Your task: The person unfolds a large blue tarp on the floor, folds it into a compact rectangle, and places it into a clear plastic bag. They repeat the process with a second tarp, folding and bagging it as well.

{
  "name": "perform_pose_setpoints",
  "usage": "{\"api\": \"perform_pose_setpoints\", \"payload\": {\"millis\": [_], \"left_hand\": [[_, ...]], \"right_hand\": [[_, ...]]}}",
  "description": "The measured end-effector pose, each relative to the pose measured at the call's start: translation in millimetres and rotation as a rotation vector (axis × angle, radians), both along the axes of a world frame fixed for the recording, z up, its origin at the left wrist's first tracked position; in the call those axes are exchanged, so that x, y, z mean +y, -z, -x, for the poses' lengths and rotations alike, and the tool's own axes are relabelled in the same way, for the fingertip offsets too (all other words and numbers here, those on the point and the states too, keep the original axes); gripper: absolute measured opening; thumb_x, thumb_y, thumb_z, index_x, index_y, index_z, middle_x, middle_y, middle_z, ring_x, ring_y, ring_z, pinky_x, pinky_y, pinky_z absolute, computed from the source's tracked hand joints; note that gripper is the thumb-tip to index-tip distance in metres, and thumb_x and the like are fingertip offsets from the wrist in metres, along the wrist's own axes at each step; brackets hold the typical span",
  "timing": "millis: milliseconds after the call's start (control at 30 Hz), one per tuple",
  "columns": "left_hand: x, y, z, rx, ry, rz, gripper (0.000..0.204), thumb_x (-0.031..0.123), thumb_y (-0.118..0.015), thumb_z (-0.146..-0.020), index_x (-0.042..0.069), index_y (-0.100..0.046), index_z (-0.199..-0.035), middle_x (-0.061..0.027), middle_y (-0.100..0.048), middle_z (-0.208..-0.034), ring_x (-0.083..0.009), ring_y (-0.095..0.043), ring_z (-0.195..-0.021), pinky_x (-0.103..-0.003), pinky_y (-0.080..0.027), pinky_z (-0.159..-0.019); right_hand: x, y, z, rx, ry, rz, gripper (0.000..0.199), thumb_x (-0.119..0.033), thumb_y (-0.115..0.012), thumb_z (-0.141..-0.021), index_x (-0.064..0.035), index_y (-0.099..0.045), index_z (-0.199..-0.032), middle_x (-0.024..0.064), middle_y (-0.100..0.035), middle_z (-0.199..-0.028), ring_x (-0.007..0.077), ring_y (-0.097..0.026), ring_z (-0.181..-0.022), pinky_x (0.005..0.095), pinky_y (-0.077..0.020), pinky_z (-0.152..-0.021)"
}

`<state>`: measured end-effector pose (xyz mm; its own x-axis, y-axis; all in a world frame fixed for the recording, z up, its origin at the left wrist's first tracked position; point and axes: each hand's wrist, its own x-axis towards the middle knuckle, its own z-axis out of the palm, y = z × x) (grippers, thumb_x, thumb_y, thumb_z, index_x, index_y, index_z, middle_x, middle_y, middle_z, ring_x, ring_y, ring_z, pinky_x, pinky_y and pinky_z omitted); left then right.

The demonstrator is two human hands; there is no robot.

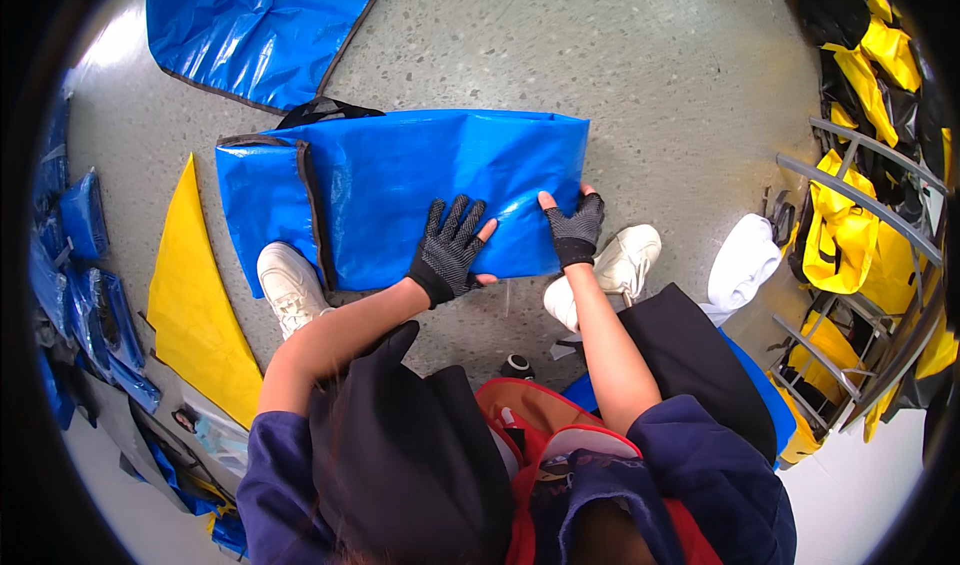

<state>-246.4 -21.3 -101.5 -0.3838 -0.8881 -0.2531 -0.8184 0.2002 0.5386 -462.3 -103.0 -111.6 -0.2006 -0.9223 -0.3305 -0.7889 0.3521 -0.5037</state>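
Note:
A blue tarpaulin bag [420,190] lies flat on the speckled grey floor [620,75], with a black-trimmed flap at its left end and a black strap at its top left. My left hand [450,250], in a black dotted fingerless glove, presses flat on the bag's near edge with fingers spread. My right hand [573,227], gloved the same way, grips the bag's lower right corner, thumb on top. My white shoes [290,285] stand on either side of the bag's near edge.
Another blue sheet [255,25] lies at the top left. A yellow triangular piece [195,295] rests on the floor at left, beside stacked blue pieces [85,295]. A metal rack [860,225] with yellow and black bags stands at right. A white bundle [742,260] sits near it.

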Motion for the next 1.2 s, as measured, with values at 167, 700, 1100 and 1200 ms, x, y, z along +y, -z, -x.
{"api": "perform_pose_setpoints", "payload": {"millis": [167, 700, 1100, 1200], "left_hand": [[-21, 36, -16, -0.027, -0.129, 0.289, 0.095, 0.07, -0.05, -0.075, 0.007, -0.03, -0.142, -0.0243, -0.025, -0.146, -0.0426, -0.016, -0.138, -0.059, -0.007, -0.11], [24, -83, -197, -0.164, -0.175, 0.574, 0.054, 0.017, -0.06, -0.081, 0.005, -0.046, -0.132, -0.0192, -0.043, -0.137, -0.0371, -0.041, -0.127, -0.049, -0.029, -0.107], [6, 44, -176, -0.122, -0.572, 0.328, 0.081, 0.05, -0.054, -0.084, 0.006, -0.022, -0.145, -0.0223, -0.02, -0.149, -0.0413, -0.019, -0.137, -0.056, -0.01, -0.11], [6, 35, -179, -0.084, -0.525, 0.382, 0.073, 0.047, -0.056, -0.084, 0.017, -0.027, -0.145, -0.0189, -0.023, -0.149, -0.0391, -0.022, -0.137, -0.059, -0.012, -0.109]], "right_hand": [[-17, -37, 3, -0.327, -0.004, -0.253, 0.062, -0.048, -0.074, -0.073, 0.0029, -0.06, -0.104, 0.0203, -0.066, -0.097, 0.03, -0.064, -0.089, 0.0382, -0.05, -0.08], [60, -93, -234, 0.009, -0.769, -0.174, 0.024, -0.025, -0.055, -0.081, -0.0031, -0.061, -0.088, 0.019, -0.065, -0.081, 0.0345, -0.064, -0.076, 0.0449, -0.0522, -0.068], [110, -27, -249, 0.138, -0.937, 0.005, 0.032, -0.03, -0.06, -0.078, -0.0061, -0.055, -0.098, 0.0169, -0.057, -0.093, 0.0327, -0.06, -0.082, 0.0437, -0.0491, -0.071], [148, -26, -221, 0.04, -0.952, 0.14, 0.064, -0.027, -0.064, -0.076, -0.0063, -0.041, -0.131, 0.0176, -0.049, -0.12, 0.0347, -0.048, -0.108, 0.0466, -0.033, -0.096]]}}
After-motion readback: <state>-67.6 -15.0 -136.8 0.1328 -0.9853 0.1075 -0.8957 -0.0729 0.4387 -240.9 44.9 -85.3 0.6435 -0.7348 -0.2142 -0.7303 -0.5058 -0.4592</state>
